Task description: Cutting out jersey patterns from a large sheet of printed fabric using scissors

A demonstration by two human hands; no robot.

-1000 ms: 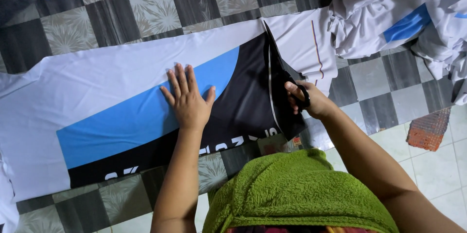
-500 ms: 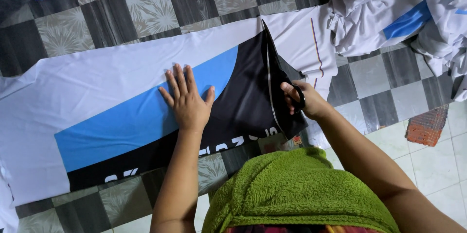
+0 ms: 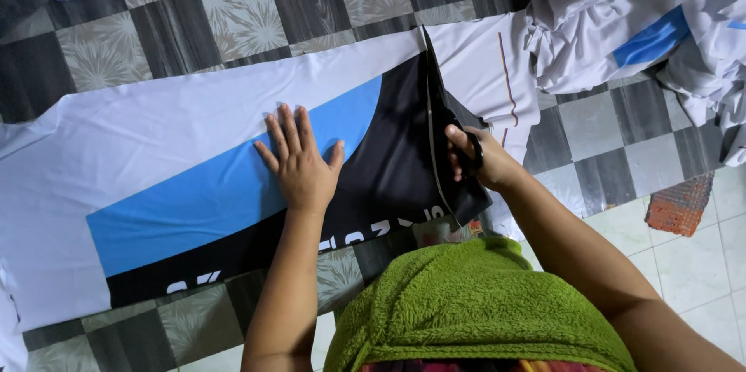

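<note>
Fingers closed through the handles of scissors (image 3: 458, 150), the right hand (image 3: 482, 162) is seen little moved since a second ago, mid-cut at frame centre, while cloth (image 3: 194, 185) is pinned by the spread-fingered left hand (image 3: 301, 166).

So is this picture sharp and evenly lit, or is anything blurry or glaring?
Head view: soft, even light, no hard glare; the left hand casts only a faint shadow on the printed fabric. The right hand with scissors looks fairly sharp. The green towel near the lens is softer, and a dark blur fills the top left corner.
</note>
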